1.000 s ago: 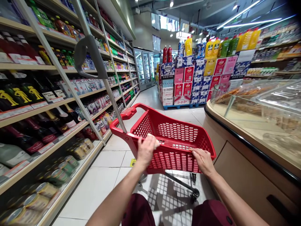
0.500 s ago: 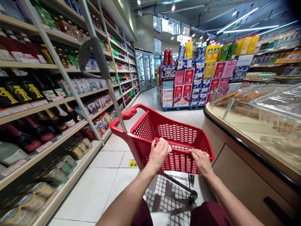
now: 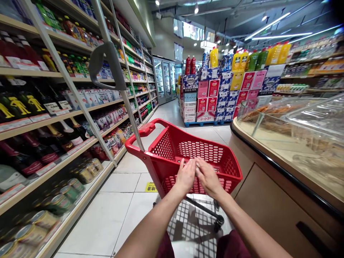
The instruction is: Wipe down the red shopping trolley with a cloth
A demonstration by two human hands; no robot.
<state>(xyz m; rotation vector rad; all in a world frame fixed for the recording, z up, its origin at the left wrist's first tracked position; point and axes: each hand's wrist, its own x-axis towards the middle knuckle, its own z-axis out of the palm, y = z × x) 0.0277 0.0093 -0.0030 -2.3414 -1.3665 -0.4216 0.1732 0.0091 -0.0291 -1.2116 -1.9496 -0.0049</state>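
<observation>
A red plastic shopping cart [image 3: 209, 152] with perforated walls stands before me. Over its near rim my left hand [image 3: 186, 175] and my right hand [image 3: 209, 177] meet at the fingertips. The left fingers are closed, and the white wad, like a cloth or tissue, that showed in them a moment ago is now almost wholly hidden between the hands. My right fingers are bent and pressed against the left ones, a little blurred; what they grip cannot be made out. A metal pole with a grey loop handle [image 3: 114, 68] rises from the cart's left end.
Shelves [image 3: 53, 114] of bottles and cans line the left side. A display counter [image 3: 264, 157] with glass panels and clear lids stands close on the right. Stacked drink cartons [image 3: 212, 96] topped with bottles are ahead. A yellow floor sticker [image 3: 151, 187] lies on the white tiles.
My right hand has left the cart's right rim and moved left to meet my left hand. The white wad is now covered by the hands. The cart appears slightly further left.
</observation>
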